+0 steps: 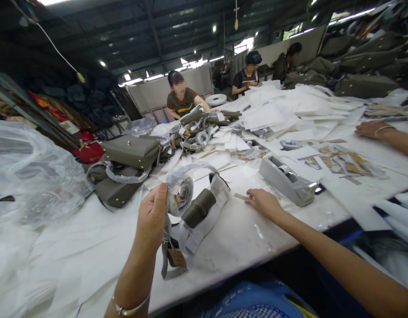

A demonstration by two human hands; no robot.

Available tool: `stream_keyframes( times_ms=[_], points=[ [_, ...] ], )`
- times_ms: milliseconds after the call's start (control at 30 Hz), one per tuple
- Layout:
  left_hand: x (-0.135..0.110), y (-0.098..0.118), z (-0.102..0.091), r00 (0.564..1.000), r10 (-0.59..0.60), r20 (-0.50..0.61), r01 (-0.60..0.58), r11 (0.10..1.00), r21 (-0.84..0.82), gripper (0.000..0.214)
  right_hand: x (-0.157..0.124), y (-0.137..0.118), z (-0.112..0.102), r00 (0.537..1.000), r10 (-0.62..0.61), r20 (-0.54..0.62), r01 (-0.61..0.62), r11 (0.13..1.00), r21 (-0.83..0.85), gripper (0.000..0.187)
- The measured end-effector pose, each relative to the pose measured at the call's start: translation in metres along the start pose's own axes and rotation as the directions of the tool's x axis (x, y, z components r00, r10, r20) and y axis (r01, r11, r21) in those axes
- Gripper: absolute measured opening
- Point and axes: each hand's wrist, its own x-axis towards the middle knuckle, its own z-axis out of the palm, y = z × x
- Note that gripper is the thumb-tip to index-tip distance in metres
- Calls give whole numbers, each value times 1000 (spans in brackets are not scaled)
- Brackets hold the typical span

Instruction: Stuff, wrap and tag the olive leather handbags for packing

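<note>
The left hand (152,214) is closed, thumb against bent fingers, on a coiled grey strap in pale, filmy wrapping (191,190), left of the grey, wedge-shaped plastic tape dispenser (286,181). Against the coil sits a smooth, dark olive cylindrical piece (199,207) with a leathery sheen, backed by a creased white wrapping sheet (204,232). A stiff brown tag (176,258) hangs beneath. The right hand (265,203), just beside the dispenser's left side, is narrow at the fingertips, which meet a short, flat tan strip (240,197); whether they pinch it or only touch it cannot be told.

All this is at the white, smooth tabletop (235,247). Right of the dispenser lie crinkled tan and clear scraps (348,162), and farther right a co-worker's braceleted hand (372,129). Beyond the dispenser spreads a heap of thin, flat white sheets (296,108); left of it and farther back are boxy olive bags (132,152) with small metal studs.

The left palm hides part of the strap, whose inner turns blur together. The co-worker's arm is cut off by the right edge; the billowing translucent plastic (31,172), far left of the dispenser, is cut off too.
</note>
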Motion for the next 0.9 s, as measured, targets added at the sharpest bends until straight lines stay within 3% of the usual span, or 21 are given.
stream_keyframes(
  times_ms=[200,333,400,467,533,600,633,767,900],
  points=[
    [-1,13,-4,998,-40,41,38,998,45,50,9,-1,3,999,7,53,-8,1000,28,10],
    [1,16,-7,995,-40,94,36,998,51,52,5,3,1,999,4,34,-6,999,39,11],
    [2,14,-7,995,-48,89,45,998,45,53,-6,-7,-6,1000,-1,-9,2,991,130,12],
    [3,12,-7,995,-63,83,59,997,43,54,-22,-28,-18,997,-43,-57,62,920,388,18],
    [3,11,-6,994,-69,80,66,997,41,55,-42,-60,-35,990,-127,-65,136,702,699,33],
    [2,10,-4,995,-70,75,68,997,35,55,-59,-97,-50,980,-195,-37,134,514,847,41],
    [2,10,-4,995,-69,74,67,997,35,55,-65,-114,-57,973,-228,-21,127,461,878,42],
    [-3,11,-3,997,-33,69,25,993,113,54,-69,-163,-67,940,-338,-37,192,439,878,34],
    [-10,16,-2,993,104,48,-113,958,262,50,-56,-186,-61,928,-351,-124,280,442,852,28]
  ],
)
